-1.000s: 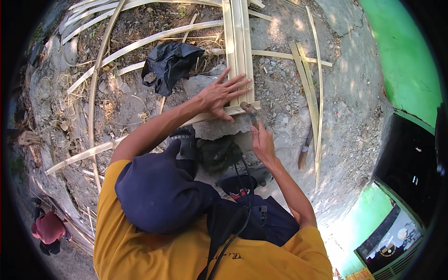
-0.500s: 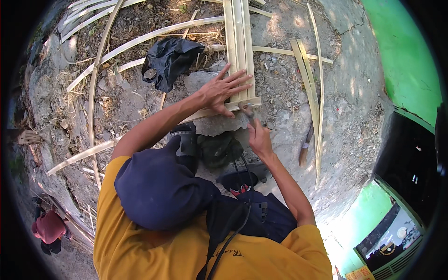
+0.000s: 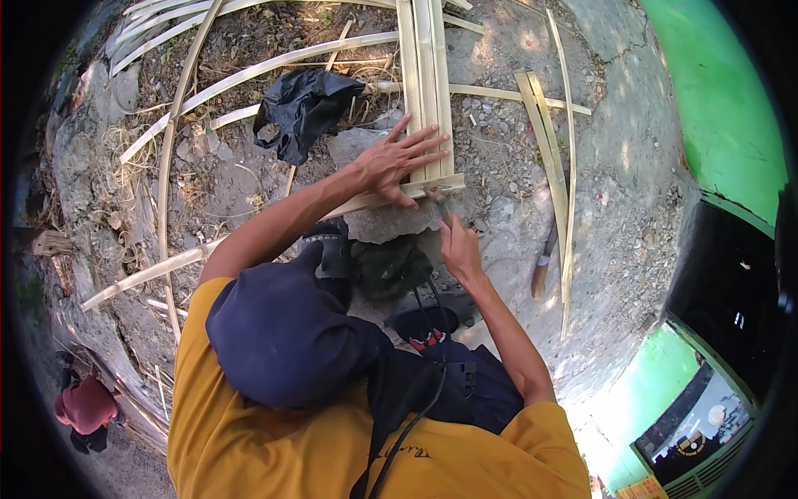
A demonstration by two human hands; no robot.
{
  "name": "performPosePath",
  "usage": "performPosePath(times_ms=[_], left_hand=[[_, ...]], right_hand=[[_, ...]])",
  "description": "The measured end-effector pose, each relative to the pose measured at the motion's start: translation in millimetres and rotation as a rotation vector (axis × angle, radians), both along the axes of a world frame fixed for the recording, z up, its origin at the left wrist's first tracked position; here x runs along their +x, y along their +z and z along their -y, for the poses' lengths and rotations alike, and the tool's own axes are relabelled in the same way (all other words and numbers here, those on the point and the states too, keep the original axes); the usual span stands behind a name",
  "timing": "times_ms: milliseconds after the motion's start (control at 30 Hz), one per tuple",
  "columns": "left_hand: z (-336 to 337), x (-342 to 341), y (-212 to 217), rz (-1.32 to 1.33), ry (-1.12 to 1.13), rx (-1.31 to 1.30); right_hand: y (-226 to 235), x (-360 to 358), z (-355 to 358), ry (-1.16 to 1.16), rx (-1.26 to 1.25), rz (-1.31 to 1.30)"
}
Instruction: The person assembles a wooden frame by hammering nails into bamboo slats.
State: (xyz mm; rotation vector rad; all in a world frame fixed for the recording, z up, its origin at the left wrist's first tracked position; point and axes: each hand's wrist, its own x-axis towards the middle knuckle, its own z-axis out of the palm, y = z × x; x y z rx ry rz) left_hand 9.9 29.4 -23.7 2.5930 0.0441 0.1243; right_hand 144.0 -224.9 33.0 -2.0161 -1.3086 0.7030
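Observation:
Long pale split-bamboo slats (image 3: 429,66) lie side by side, running away from me. A crosswise bamboo strip (image 3: 451,182) meets their near end. My left hand (image 3: 395,165) lies flat with fingers spread over the slats, its thumb reaching down onto the crosswise strip. In my right hand (image 3: 461,249) is a hammer (image 3: 443,208), gripped by the handle. The hammer's head is just at the near edge of the crosswise strip, right of my left thumb; whether they touch I cannot tell. No nail can be made out.
A black plastic bag (image 3: 306,112) lies left of the slats. To the right are narrow bamboo pieces (image 3: 544,141) and a wooden-handled tool (image 3: 540,276), partly covered. More strips (image 3: 249,79) spread leftward over rubble. A green wall (image 3: 723,100) bounds the right; another person (image 3: 86,405) is at lower left.
My right hand and forearm have shifted slightly left, and the hammer's tilt differs a little. The left hand keeps its place on the slats.

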Motion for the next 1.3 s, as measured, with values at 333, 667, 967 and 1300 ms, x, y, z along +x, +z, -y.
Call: performPosePath(times_ms=[333,667,967,1300], left_hand=[[4,2,8,0.027,0.004,0.027],[63,-47,9,0.060,0.023,0.248],[72,-58,11,0.042,0.012,0.321],[75,-55,7,0.012,0.009,0.251]], right_hand=[[9,7,-11,0.008,-0.159,0.022],[48,134,44,-0.245,-0.203,0.047],[85,160,109,-0.120,-0.434,0.244],[137,160,132,-0.042,-0.570,0.373]])
